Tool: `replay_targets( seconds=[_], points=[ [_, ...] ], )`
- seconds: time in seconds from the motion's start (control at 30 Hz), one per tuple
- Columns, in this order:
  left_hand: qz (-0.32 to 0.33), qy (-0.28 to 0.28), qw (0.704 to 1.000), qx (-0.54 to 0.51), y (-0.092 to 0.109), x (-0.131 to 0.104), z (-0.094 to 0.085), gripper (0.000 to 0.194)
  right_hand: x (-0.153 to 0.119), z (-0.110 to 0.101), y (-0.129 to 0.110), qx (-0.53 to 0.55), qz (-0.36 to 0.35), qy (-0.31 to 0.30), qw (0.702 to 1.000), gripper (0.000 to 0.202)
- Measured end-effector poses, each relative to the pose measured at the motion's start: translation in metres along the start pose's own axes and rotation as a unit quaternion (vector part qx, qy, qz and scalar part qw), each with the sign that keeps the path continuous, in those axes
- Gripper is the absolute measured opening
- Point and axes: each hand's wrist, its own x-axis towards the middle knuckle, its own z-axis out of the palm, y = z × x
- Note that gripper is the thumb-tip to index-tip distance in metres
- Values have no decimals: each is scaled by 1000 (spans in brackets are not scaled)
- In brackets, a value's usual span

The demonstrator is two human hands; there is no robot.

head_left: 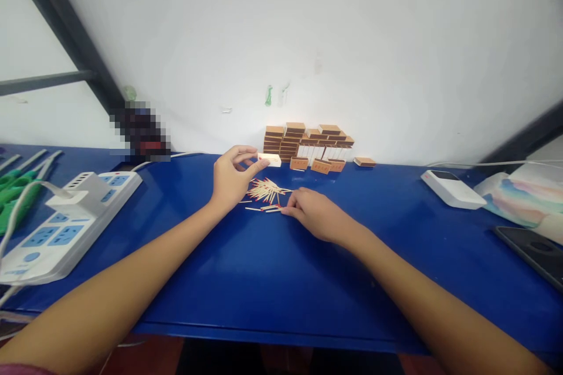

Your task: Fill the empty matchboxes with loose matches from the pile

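My left hand grips a small pale matchbox tray between thumb and fingers, raised a little over the table. Some red-tipped matches seem to lie inside it. Below it is a loose pile of matches with red heads. My right hand is to the right of the pile, its thumb and fingers pinched at the end of a match low over the tabletop. A few more matches lie apart in front of the pile.
Stacked brown matchboxes stand against the wall, one box lying to their right. On the left of the blue table is a power strip with cables. At right are a white device, a tissue pack and a phone.
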Motion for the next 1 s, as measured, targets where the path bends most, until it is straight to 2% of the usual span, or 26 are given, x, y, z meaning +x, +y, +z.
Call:
replay_targets(
  seconds=[0.13,0.3,0.53,0.7,1.0],
  points=[
    [8,-27,1000,10,1,-5,3,32,-2,-20,21,-28,-12,-13,999,18],
    [2,-76,997,26,4,-10,6,33,1,-37,35,-21,-10,-32,999,17],
    [7,-85,996,28,5,-11,6,33,3,-29,36,31,-26,-44,998,15],
    [10,-81,996,22,6,-11,7,33,0,-24,34,5,-50,-19,999,9],
    [7,-88,996,20,7,-14,8,33,0,-27,33,-28,-61,-12,998,14]
  ],
)
